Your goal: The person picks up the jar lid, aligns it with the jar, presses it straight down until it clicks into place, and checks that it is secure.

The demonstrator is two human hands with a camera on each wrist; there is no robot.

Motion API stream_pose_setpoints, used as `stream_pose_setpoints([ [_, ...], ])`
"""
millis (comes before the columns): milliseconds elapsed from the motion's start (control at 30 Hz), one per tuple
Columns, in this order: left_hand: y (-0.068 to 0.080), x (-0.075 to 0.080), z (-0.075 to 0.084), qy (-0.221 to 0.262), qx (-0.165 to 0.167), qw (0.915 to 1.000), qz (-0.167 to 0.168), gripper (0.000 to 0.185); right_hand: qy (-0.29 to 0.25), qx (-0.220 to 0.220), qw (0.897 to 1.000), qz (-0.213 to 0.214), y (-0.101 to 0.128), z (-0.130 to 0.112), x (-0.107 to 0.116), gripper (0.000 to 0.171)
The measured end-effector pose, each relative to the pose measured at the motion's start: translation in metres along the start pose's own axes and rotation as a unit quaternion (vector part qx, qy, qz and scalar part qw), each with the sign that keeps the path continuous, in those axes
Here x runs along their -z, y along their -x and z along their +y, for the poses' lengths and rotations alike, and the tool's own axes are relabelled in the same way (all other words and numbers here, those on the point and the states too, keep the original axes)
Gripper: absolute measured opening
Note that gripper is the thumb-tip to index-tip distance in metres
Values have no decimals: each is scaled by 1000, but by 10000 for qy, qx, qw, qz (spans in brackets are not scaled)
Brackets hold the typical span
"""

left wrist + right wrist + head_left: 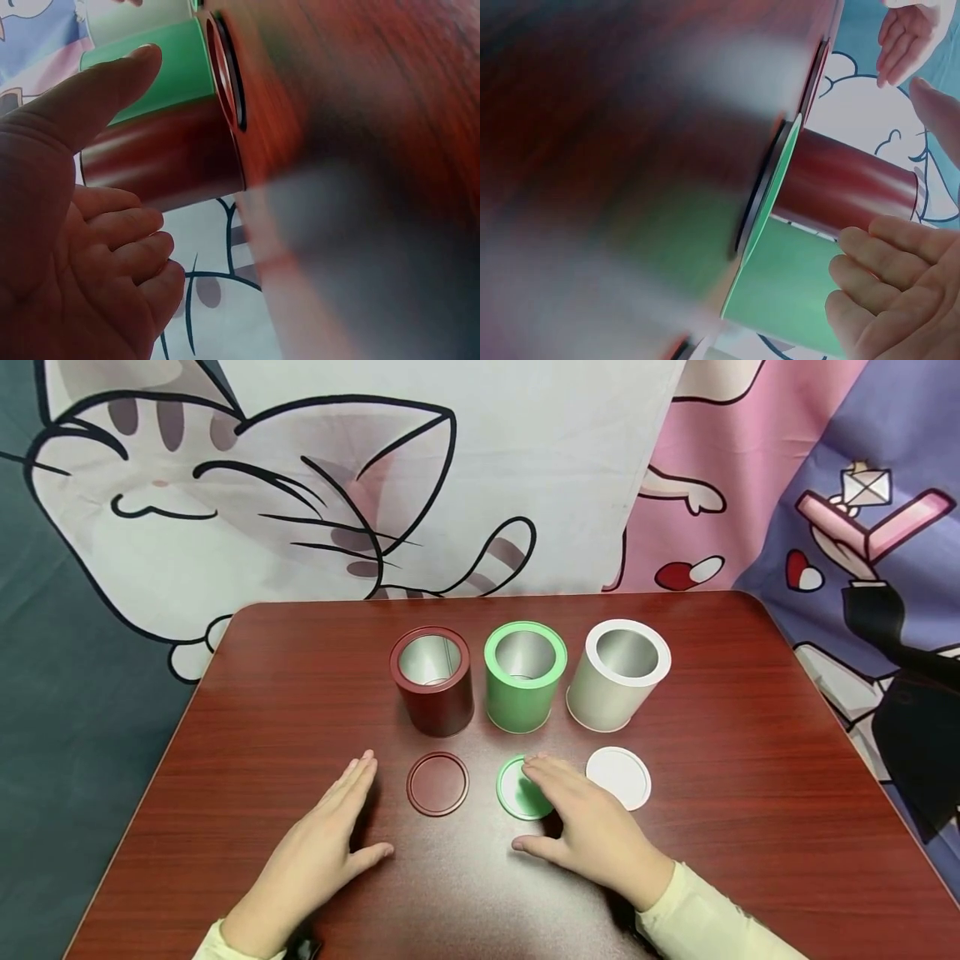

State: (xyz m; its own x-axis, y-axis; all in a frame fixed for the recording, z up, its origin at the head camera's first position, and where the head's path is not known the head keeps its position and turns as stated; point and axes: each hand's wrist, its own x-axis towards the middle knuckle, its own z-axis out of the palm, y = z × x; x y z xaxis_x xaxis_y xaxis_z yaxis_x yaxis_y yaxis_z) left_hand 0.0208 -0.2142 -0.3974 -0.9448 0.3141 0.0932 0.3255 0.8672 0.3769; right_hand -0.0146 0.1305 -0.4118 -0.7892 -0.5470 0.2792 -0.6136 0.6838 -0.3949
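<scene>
Head view looks forward and down from above both hands, taking in the whole reddish wooden table. Left wrist view sits low beside the left hand, rolled sideways, very near the dark red cylindrical tin. Right wrist view, also rolled and blurred, sits close by the right hand. All three share the red tin and green cylindrical tin.

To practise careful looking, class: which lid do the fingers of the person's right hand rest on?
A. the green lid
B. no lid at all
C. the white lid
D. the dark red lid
A: in the head view the right hand lays its fingertips on the green lid, while the dark red lid and white lid lie untouched.
</scene>
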Motion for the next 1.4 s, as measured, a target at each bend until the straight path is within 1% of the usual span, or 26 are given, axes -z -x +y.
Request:
stream_pose_setpoints([
  [233,1,-8,0,89,57,9999,-98,103,26,-69,9999,-126,-4,-6,-2,83],
  [500,2,-12,1,153,46,9999,-51,98,42,-99,9998,-177,-7,-11,-5,84],
  [667,0,-13,1,141,-13,9999,21,96,32,-43,9998,-171,-9,-13,-6,85],
  [833,-2,-16,0,168,-75,9998,88,93,35,-69,9996,-257,-11,-14,-8,83],
  [933,-3,-19,1,206,-69,9997,68,91,75,-64,9996,-267,-12,-14,-8,83],
  [1133,-5,-22,2,254,-68,9997,17,91,79,102,9995,-271,-16,-13,-10,84],
  [1400,-7,-24,4,315,-165,9994,-21,85,-17,63,9993,-373,-19,-14,-14,83],
])
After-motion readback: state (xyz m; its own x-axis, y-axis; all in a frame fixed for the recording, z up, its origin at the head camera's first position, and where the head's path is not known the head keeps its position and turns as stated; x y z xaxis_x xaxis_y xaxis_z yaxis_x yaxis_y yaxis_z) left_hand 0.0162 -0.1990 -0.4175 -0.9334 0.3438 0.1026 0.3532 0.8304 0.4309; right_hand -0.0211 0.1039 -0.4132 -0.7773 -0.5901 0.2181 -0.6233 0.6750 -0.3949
